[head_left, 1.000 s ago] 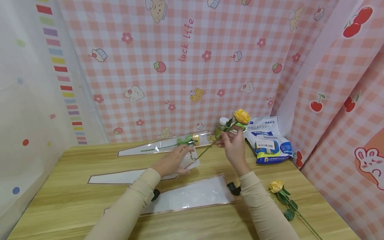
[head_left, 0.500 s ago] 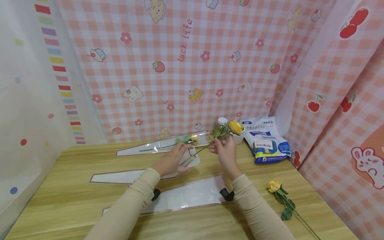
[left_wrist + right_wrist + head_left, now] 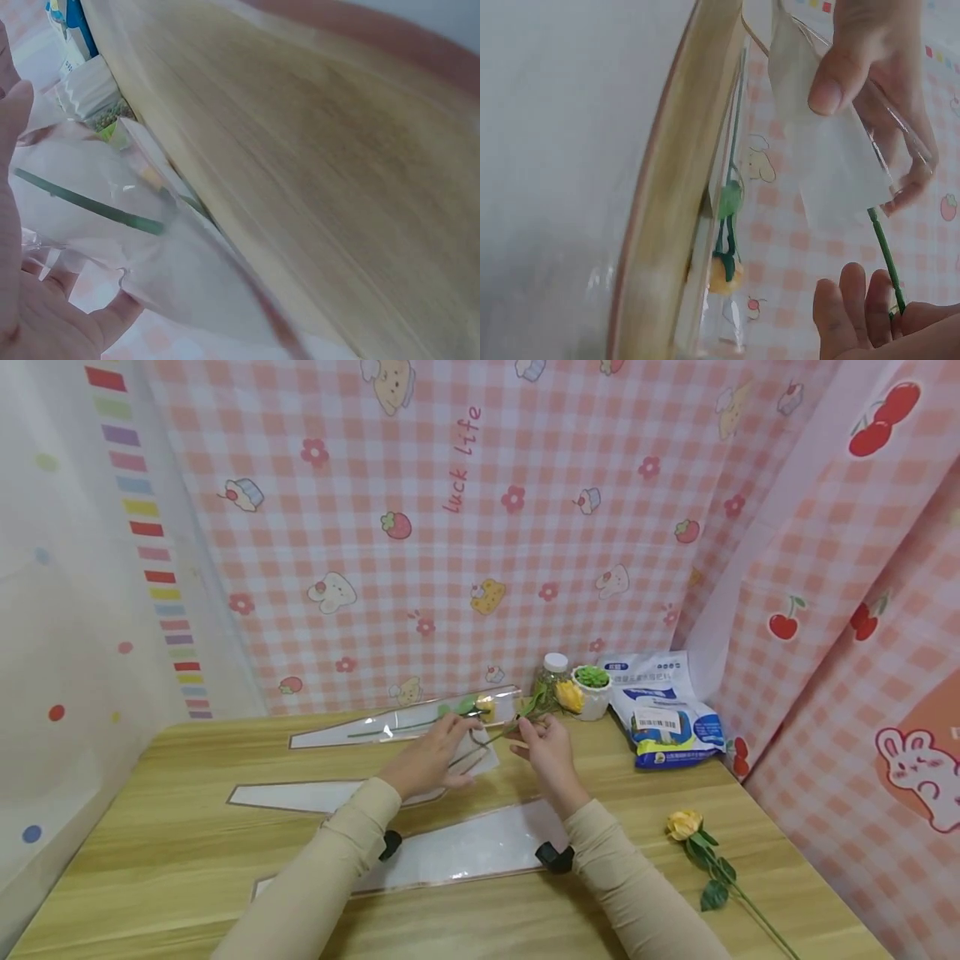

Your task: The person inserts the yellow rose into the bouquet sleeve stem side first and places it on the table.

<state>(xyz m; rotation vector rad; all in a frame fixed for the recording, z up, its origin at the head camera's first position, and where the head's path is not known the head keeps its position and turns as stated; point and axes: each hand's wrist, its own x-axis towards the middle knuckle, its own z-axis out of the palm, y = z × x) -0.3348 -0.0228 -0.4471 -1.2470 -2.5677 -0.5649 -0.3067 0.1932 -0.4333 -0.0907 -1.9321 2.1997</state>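
My left hand point(image 3: 429, 758) grips the wide end of a clear and white flower sleeve point(image 3: 483, 758), its mouth lifted and spread between thumb and fingers. The sleeve's narrow tail lies on the table. In my right hand point(image 3: 549, 750) I pinch the stem of a yellow artificial rose point(image 3: 569, 696), its bloom tilted to the right. The green stem point(image 3: 90, 204) shows within the sleeve's mouth in the left wrist view. From the right wrist view, the stem point(image 3: 887, 255) runs from my right fingers to the sleeve's edge.
Behind lies a sleeve point(image 3: 412, 717) with a yellow rose inside. A flat sleeve point(image 3: 480, 843) lies in front. Another yellow rose point(image 3: 684, 825) rests at the right. A jar point(image 3: 555, 665), potted succulent point(image 3: 592, 693) and blue-white bag point(image 3: 671, 727) stand by the back wall.
My right hand has come down and leftward with the rose, sliding the stem into the sleeve. The bloom has lowered, uncovering the succulent. My left hand has stayed nearly still.
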